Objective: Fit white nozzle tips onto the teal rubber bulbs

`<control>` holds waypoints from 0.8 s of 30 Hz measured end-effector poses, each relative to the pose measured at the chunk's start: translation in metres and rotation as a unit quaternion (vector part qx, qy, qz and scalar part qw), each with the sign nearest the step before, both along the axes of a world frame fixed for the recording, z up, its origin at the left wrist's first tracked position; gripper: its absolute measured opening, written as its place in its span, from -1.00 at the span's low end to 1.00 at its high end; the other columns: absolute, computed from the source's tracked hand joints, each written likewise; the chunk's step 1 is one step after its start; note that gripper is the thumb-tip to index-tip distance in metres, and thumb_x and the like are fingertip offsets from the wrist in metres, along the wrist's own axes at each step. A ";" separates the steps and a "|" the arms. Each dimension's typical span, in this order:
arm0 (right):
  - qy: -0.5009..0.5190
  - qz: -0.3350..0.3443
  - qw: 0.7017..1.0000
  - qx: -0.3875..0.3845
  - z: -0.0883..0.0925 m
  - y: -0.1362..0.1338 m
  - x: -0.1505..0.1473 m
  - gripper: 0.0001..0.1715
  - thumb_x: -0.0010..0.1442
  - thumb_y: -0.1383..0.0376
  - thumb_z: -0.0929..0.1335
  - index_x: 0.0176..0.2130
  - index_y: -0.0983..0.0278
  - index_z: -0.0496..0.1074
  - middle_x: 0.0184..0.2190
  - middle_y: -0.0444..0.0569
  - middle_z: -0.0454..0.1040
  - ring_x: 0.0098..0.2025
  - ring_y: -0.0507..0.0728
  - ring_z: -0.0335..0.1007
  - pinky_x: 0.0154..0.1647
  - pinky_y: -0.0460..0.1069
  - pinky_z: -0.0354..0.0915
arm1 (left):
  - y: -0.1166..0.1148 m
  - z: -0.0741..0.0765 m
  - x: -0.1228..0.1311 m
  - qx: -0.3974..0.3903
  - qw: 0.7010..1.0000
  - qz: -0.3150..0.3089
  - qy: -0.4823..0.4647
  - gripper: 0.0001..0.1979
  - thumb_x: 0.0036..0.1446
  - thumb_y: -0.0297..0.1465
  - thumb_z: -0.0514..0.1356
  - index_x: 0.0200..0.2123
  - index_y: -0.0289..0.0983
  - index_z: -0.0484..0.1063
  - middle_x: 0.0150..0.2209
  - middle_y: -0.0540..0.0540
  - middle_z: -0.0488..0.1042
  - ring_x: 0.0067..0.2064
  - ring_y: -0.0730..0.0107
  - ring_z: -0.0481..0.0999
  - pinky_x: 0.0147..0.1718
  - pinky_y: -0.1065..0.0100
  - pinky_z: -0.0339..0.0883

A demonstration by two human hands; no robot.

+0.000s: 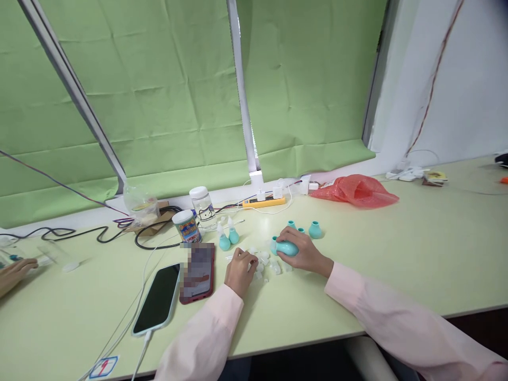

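My right hand (304, 251) is wrapped round a teal bulb (287, 248), held on its side above the table. To its left, my left hand (240, 270) has its fingers drawn together at the edge of a pile of small clear plastic parts (274, 266); what they pinch, if anything, is too small to name. Behind my right hand stand several teal bulbs, one of them (315, 230) a little apart to the right. Two teal bulbs with clear tips, one (224, 242) beside the other (234, 235), stand upright behind my left hand.
Two phones, one black-screened (157, 299) and one red-cased (198, 272), lie left of my left hand. Behind them stand a printed can (187, 227) and a clear jar (203, 206). A yellow power strip (264, 202) and red bag (355, 191) lie farther back. Another person's hand (18, 272) is at far left.
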State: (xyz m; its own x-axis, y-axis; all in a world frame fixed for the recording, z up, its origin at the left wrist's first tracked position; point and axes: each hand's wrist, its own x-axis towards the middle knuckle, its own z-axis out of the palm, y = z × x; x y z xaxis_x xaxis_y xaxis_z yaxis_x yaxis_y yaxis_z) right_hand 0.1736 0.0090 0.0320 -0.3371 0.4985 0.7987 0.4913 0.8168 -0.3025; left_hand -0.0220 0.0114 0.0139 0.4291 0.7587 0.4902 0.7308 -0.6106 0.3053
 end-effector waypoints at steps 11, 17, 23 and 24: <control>-0.054 0.073 0.996 -0.022 -0.013 -0.015 -0.016 -0.76 -0.05 0.40 0.25 -0.28 0.26 0.23 -0.39 -0.02 0.33 -0.30 0.08 0.26 -0.30 -0.01 0.23 | -0.015 0.016 0.000 -0.084 0.979 -0.073 -0.170 -0.68 0.10 -0.31 -0.14 -0.40 -0.31 0.35 -0.48 -0.07 0.33 -0.40 0.43 0.29 -0.44 0.43 0.17; -0.034 0.101 0.994 -0.030 -0.018 -0.024 -0.026 -0.74 -0.05 0.38 0.27 -0.27 0.25 0.21 -0.38 -0.03 0.34 -0.29 0.07 0.26 -0.30 -0.03 0.23 | -0.015 0.013 0.006 -0.152 0.977 -0.105 -0.106 -0.60 0.06 -0.22 -0.10 -0.65 -0.33 0.28 -0.67 0.00 0.27 -0.58 0.52 0.24 -0.54 0.46 0.10; -0.034 0.066 0.995 -0.063 -0.018 -0.026 -0.027 -0.70 -0.08 0.30 0.31 -0.27 0.26 0.22 -0.40 -0.03 0.35 -0.35 0.08 0.28 -0.35 -0.03 0.22 | -0.016 0.012 0.008 -0.125 0.980 -0.106 -0.110 -0.61 0.05 -0.23 -0.09 -0.70 -0.31 0.20 -0.72 0.04 0.19 -0.61 0.55 0.17 -0.58 0.48 0.03; -0.048 0.057 0.995 -0.066 -0.018 -0.026 -0.027 -0.72 -0.08 0.29 0.30 -0.28 0.27 0.23 -0.41 -0.03 0.35 -0.36 0.08 0.28 -0.37 -0.03 0.21 | -0.016 0.012 0.008 -0.103 0.984 -0.103 -0.105 -0.62 0.04 -0.23 -0.08 -0.70 -0.31 0.19 -0.70 0.04 0.18 -0.60 0.55 0.16 -0.58 0.47 0.02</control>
